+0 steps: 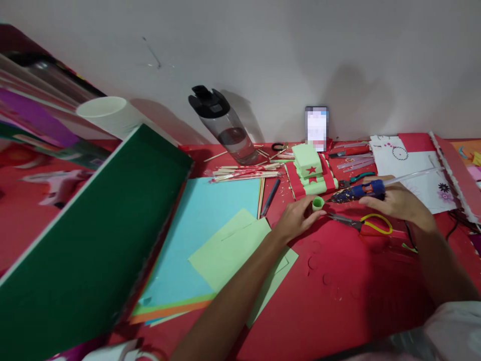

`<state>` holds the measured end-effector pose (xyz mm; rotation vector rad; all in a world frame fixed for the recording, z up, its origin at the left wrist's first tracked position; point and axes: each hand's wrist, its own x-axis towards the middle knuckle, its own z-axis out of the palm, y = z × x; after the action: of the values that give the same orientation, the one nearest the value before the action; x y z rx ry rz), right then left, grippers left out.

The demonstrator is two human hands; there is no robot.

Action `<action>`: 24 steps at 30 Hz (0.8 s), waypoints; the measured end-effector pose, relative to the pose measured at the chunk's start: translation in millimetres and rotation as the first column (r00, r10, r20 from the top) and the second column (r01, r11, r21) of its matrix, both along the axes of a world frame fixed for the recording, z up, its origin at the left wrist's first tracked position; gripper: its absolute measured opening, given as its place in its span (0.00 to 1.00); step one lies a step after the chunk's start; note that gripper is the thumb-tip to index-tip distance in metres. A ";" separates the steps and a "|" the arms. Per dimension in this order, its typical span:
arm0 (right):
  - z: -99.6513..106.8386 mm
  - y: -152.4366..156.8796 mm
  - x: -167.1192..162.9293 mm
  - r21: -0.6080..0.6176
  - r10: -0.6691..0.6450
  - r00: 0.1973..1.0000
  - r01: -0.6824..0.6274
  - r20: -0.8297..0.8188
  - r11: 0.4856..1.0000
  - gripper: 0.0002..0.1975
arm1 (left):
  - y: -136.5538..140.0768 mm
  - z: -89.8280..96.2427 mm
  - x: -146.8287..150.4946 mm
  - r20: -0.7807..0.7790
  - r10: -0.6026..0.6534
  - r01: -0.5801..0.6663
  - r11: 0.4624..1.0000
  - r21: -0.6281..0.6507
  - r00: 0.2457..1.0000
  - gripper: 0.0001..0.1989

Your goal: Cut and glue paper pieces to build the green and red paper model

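My left hand [296,219] pinches a small light-green paper tube [318,203] between thumb and fingers above the red table. In my right hand [400,201] is a blue hot glue gun [363,190], a clear glue stick [417,173] poking out of its back. Its dark nozzle is close to the tube; whether they touch I cannot tell. Just behind stands a green and red paper model tank [310,173] with red stars. Scissors [376,225] with yellow and red handles lie beneath the glue gun, and green-handled pliers [356,179] lie behind it.
Colored paper sheets [199,215] and a dark pen [270,198] lie left of my hands. Wooden sticks [244,173], a water bottle [229,130] and a phone [316,128] are along the wall. A dark green board [101,240] stands at left. Printed white paper [413,170] lies at right.
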<state>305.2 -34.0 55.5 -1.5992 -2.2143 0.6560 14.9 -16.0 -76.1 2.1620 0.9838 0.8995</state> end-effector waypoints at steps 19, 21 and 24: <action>-0.3 0.1 -7.7 -0.012 0.035 0.999 -0.035 -0.018 0.999 0.19 | 1.6 -5.1 0.3 -0.029 0.011 -0.010 1.000 0.021 1.000 0.20; 0.6 -0.3 -9.4 -0.022 0.030 1.000 -0.031 -0.008 0.999 0.20 | 1.6 -5.3 0.1 -0.036 0.015 -0.014 1.000 0.023 0.999 0.20; 0.6 -0.5 -10.6 -0.008 0.039 0.999 -0.039 -0.003 0.999 0.20 | 1.5 -5.2 0.3 -0.038 0.020 -0.019 1.000 0.022 0.999 0.21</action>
<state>294.6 -34.6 56.2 -1.5615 -2.2486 0.6779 15.3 -14.6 -81.3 2.1990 1.0194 0.8850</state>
